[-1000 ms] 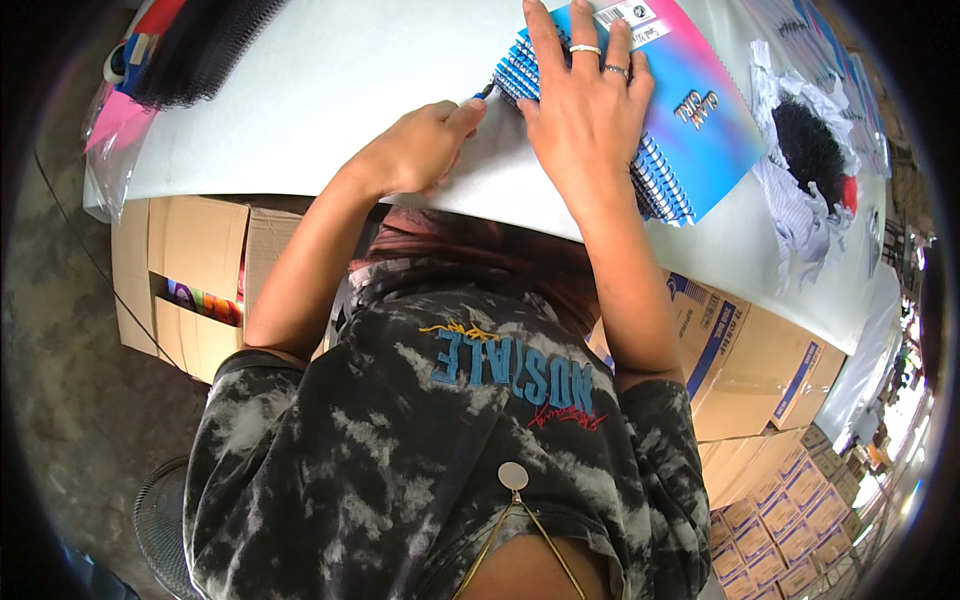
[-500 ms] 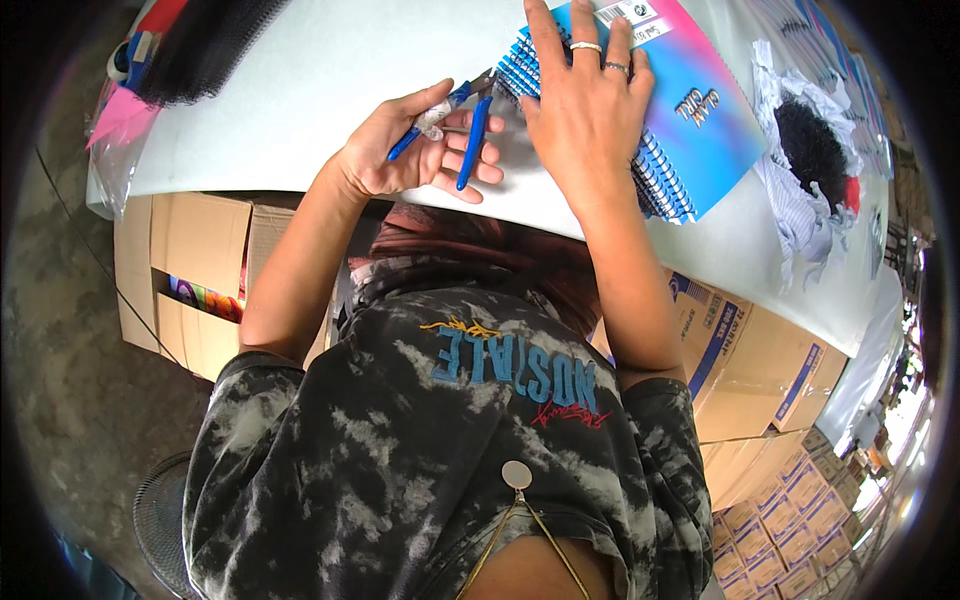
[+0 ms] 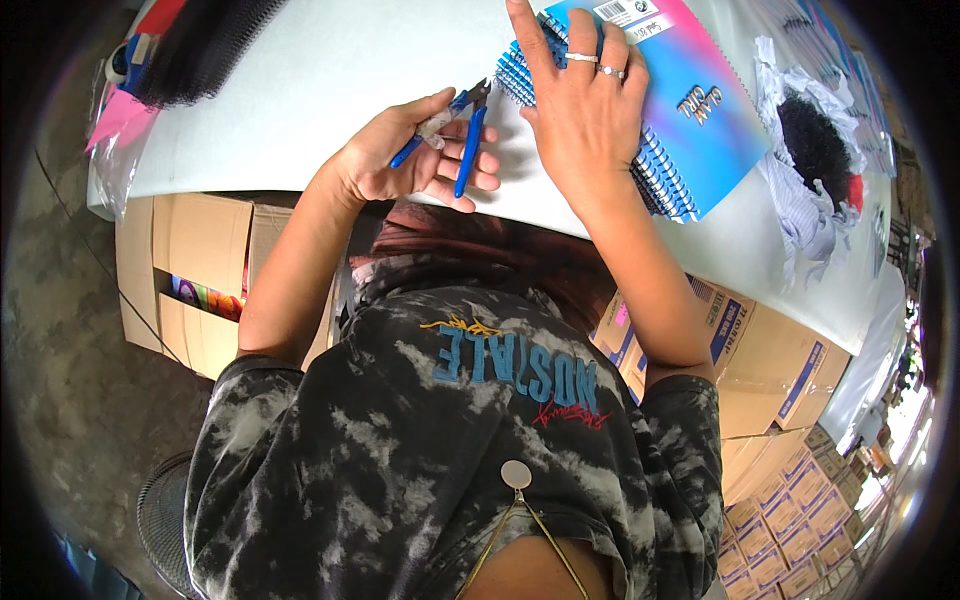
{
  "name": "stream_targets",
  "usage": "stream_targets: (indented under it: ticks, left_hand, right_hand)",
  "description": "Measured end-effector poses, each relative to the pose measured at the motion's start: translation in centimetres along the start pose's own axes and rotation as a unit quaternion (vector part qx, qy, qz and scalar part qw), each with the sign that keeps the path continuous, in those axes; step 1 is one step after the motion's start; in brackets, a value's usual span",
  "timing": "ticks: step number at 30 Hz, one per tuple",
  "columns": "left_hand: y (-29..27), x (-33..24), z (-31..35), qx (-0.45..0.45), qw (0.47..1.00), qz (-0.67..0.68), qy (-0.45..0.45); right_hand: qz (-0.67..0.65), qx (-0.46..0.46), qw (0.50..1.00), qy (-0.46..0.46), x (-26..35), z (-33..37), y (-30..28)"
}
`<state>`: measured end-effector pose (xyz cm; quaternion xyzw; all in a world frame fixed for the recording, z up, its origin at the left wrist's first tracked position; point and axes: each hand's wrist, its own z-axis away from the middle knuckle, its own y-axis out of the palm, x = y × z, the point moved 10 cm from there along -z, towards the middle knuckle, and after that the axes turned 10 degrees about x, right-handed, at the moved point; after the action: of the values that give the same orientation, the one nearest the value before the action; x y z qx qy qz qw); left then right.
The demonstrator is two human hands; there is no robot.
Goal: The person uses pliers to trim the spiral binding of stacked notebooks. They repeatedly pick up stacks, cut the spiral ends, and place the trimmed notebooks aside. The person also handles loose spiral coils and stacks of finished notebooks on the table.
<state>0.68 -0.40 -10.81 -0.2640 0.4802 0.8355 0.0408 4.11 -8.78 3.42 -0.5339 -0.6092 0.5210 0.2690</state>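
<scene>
My left hand [image 3: 415, 155] is closed loosely round a pair of blue-handled cutting pliers [image 3: 468, 150], thumb on top and one handle wrapped in whitish tape. The jaws stand apart from the notebooks, pointing away from me. To the right lies a stack of spiral notebooks [image 3: 690, 110] with blue and pink covers and blue wire coils. My right hand [image 3: 590, 120], two rings on its fingers, rests on the top notebook near its coil edge. Its fingers are stretched out, the index reaching past the cover's corner.
Crumpled paper scraps [image 3: 800, 200] and a black tangled clump [image 3: 815, 145] lie on the white table [image 3: 300, 140] at the right. Black wire coils [image 3: 205, 50] and a pink sheet [image 3: 122, 118] are at the far left. Cardboard boxes [image 3: 205, 235] stand below the table.
My right hand's index finger has lifted and shifted left, and the other fingers have bent a little. My left hand has barely moved, still holding the pliers.
</scene>
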Motion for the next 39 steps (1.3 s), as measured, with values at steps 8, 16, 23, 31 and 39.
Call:
stream_targets:
  ticks: [8, 16, 23, 31, 39]
  left_hand:
    - [0.1, -0.2, -0.5, 0.025, 0.999, 0.042, -0.017]
    - [0.6, -6.3, 0.8, -0.250, 0.677, -0.690, -0.058]
    - [1.3, -6.0, 0.8, -0.243, 0.565, -0.765, -0.190]
    - [-1.4, -11.5, 8.7, -0.374, 0.535, -0.755, -0.064]
    - [2.3, -3.2, 1.6, -0.229, 0.804, -0.530, 0.142]
  right_hand:
    - [0.039, -0.027, 0.999, -0.010, 0.4, 0.1, -0.1]
    - [0.044, -0.022, 0.999, -0.014, 0.5, 0.3, 0.1]
    - [0.056, -0.030, 0.998, 0.003, 0.1, 0.5, 0.2]
    - [-0.347, 0.071, 0.927, 0.124, -15.7, 0.4, -1.1]
    - [-0.761, 0.162, 0.519, 0.353, -27.8, 7.3, 21.2]
